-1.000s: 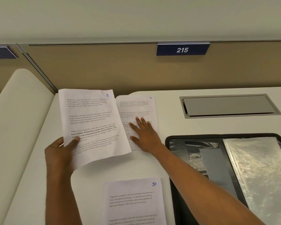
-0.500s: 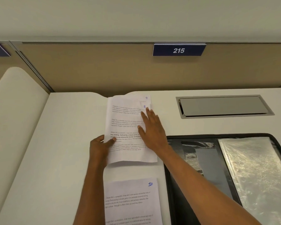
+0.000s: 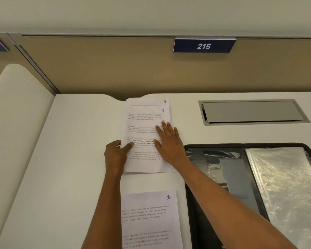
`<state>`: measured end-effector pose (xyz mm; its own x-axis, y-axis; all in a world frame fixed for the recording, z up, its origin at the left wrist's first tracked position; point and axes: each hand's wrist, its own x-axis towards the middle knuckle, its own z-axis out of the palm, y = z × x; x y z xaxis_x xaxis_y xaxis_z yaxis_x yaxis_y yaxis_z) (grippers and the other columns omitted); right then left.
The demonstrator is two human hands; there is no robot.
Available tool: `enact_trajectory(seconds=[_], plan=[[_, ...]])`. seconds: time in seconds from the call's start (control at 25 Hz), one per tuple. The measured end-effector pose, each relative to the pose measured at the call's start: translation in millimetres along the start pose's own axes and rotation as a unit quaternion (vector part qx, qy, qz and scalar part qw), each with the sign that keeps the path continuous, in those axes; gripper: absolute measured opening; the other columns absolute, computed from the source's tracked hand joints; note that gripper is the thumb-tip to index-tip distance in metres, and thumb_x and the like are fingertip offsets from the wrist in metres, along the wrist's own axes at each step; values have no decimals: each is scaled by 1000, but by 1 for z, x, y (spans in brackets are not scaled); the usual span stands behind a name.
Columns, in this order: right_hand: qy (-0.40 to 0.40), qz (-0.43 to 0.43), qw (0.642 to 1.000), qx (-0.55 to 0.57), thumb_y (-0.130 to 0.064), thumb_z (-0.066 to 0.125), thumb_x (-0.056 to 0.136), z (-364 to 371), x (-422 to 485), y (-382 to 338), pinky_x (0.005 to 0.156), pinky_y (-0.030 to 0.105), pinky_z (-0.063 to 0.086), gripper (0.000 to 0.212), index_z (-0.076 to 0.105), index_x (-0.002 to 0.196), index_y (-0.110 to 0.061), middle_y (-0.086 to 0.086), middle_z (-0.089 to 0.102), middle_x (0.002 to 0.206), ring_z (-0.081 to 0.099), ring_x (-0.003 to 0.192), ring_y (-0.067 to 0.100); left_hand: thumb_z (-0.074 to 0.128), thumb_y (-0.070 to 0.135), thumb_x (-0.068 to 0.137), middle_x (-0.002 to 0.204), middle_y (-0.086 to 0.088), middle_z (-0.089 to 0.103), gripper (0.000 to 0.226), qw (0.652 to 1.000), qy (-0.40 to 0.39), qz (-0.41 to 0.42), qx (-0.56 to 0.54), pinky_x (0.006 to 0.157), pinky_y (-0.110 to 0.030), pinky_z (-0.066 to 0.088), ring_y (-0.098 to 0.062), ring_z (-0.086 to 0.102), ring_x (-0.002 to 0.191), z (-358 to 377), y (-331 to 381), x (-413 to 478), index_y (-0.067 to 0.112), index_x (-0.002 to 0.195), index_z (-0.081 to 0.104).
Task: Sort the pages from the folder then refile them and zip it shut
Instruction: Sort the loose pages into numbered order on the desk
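Observation:
The printed page numbered 8 (image 3: 144,121) lies on top of the page numbered 9 (image 3: 147,101), whose top edge shows behind it on the white desk. My left hand (image 3: 115,155) pinches the left edge of page 8, thumb on top. My right hand (image 3: 169,144) presses flat on the right side of that page with straight fingers. A page numbered 10 (image 3: 149,220) lies nearer to me, between my forearms. The open black zip folder (image 3: 196,177) sits to the right, with shiny clear sleeves (image 3: 285,186) inside.
A grey cable hatch (image 3: 251,112) is set into the desk behind the folder. A tan partition with a blue sign reading 215 (image 3: 204,46) closes the back. A cream curved panel (image 3: 13,123) borders the desk on the left.
My left hand has carried page 8 rightward from the air and laid it on page 9. My right hand lifted off page 9 and now presses on page 8.

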<state>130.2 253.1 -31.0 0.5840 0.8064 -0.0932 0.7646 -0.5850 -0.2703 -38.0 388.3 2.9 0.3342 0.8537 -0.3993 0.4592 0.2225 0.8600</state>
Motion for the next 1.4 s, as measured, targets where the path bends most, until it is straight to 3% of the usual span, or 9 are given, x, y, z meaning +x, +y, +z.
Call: enact_trajectory(seconds=[0.12,0.24,0.36,0.56,0.64,0.76,1.0,1.12,1.4], plan=[[5,5,1000,-7,-46,32,109,6,-1,2,129,47,2,64,13,165,-20,7,2,172,0,159,25,74,34,95,127,-8,69,43,964,98,116,218,93,-42,49,-31,62,117,2,-5,-5,14,131,63],[14,5,1000,-13,-47,28,109,12,-3,3,129,50,4,64,9,165,-21,7,-1,172,-3,159,25,64,37,101,163,-10,40,53,929,33,212,303,119,-54,29,-32,34,150,12,-16,-4,21,150,52],[38,-4,999,-8,-49,28,109,10,-12,0,129,50,3,65,9,165,-22,7,-1,172,-3,159,25,59,37,104,171,-7,25,52,917,-4,244,317,128,-54,13,-29,17,158,16,-26,-10,27,153,49],[113,-8,990,79,-40,42,108,0,-71,-24,127,46,19,56,36,157,-14,12,29,166,26,153,26,51,30,104,158,-4,48,41,901,-17,329,284,122,-44,27,-26,39,147,15,-43,-65,21,144,59],[176,16,976,124,-33,51,106,-5,-114,-36,112,45,44,43,52,142,-11,9,52,146,49,133,24,49,30,102,146,-2,59,40,903,-34,323,280,116,-38,31,-25,50,137,11,-56,-93,20,137,64],[163,82,966,182,-37,53,105,-8,-184,-45,90,35,58,32,53,131,-19,-2,52,127,56,110,13,46,35,102,142,0,62,42,900,-65,297,311,116,-34,29,-23,53,133,3,-80,-125,21,137,65],[-1,194,949,248,-48,58,100,0,-258,-49,81,17,50,37,43,127,-28,-9,53,124,56,102,7,61,23,101,140,-2,61,35,868,-91,315,373,117,-41,32,-25,53,132,-10,-101,-151,17,135,67],[-8,216,932,292,-33,69,97,-6,-263,-55,66,10,44,35,41,119,-31,-11,55,113,59,93,7,61,24,101,139,-2,61,35,869,-85,307,379,118,-41,32,-23,52,130,-11,-101,-157,15,134,67],[33,248,928,275,-27,69,98,-16,-276,-58,65,20,58,14,55,96,-26,-9,64,92,65,76,12,60,26,101,135,-1,62,35,872,-80,313,368,116,-41,32,-23,52,128,-14,-102,-165,17,134,67]])
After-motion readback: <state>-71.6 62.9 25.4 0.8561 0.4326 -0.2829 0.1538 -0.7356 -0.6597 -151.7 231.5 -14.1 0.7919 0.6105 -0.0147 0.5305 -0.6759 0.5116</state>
